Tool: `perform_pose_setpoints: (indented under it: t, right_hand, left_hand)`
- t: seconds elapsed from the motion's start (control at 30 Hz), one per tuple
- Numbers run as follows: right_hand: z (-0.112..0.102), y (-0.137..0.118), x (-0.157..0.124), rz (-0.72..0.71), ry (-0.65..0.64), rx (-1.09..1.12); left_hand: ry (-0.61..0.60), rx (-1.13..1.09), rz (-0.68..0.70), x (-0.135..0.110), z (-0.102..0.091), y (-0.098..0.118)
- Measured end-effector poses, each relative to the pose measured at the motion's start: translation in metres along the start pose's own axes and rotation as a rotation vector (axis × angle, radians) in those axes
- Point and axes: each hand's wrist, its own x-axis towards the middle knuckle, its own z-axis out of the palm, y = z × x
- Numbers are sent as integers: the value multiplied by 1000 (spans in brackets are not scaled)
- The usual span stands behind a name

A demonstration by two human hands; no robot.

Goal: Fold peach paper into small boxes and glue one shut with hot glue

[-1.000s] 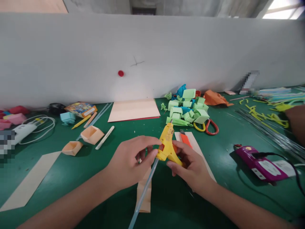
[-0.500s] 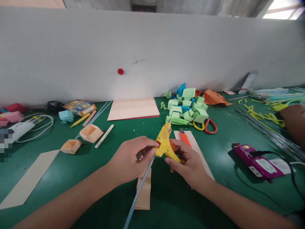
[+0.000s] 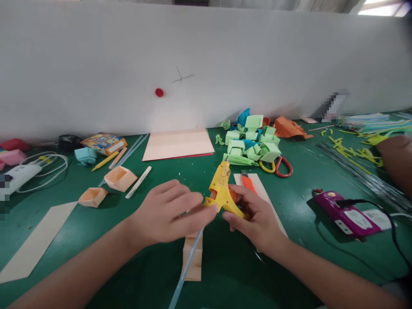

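Note:
My right hand (image 3: pixel 252 219) is wrapped round the handle of a yellow hot glue gun (image 3: pixel 220 180), whose nozzle points up and away. A long clear glue stick (image 3: pixel 189 264) runs from the gun's rear down toward the near edge of view. My left hand (image 3: pixel 174 212) is beside the gun's back end with fingers stretched out; the fingertips overlap the gun's rear and the stick, and I cannot tell whether they touch. A folded peach paper strip (image 3: pixel 197 266) lies beneath the stick. Just past my right hand, an orange box cutter (image 3: pixel 249 184) rests on a pale paper strip (image 3: pixel 268 204).
Green folded paper pieces (image 3: pixel 236 147) are heaped at the back, by red-handled scissors (image 3: pixel 285 174). Two peach paper boxes, one nearer (image 3: pixel 93 197), sit left. A purple power strip (image 3: pixel 349 214) with a black cord lies right. Another person's hand (image 3: pixel 397 159) shows far right.
My left fingers have straightened from a pinch at the gun's rear and spread away from it. My right hand keeps the glue gun. The view has shifted slightly.

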Motion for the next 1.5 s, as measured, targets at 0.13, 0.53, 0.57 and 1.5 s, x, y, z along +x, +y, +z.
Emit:
perform_pose_setpoints:
  t: [0.13,0.53,0.57,1.5]
  right_hand:
    - [1,0,-1,0,10,6]
    - [-5,13,-1,-162,31,-197]
    - [-6,13,-2,-179,33,-206]
    - [-32,-7,25,12,202,313]
  left_hand:
    - [16,17,162,-1,-5,6]
    - [-30,-95,-19,1,-3,14]
    - [-33,-95,-22,3,-4,14]
    - [-327,-291,-538,-40,0,28]
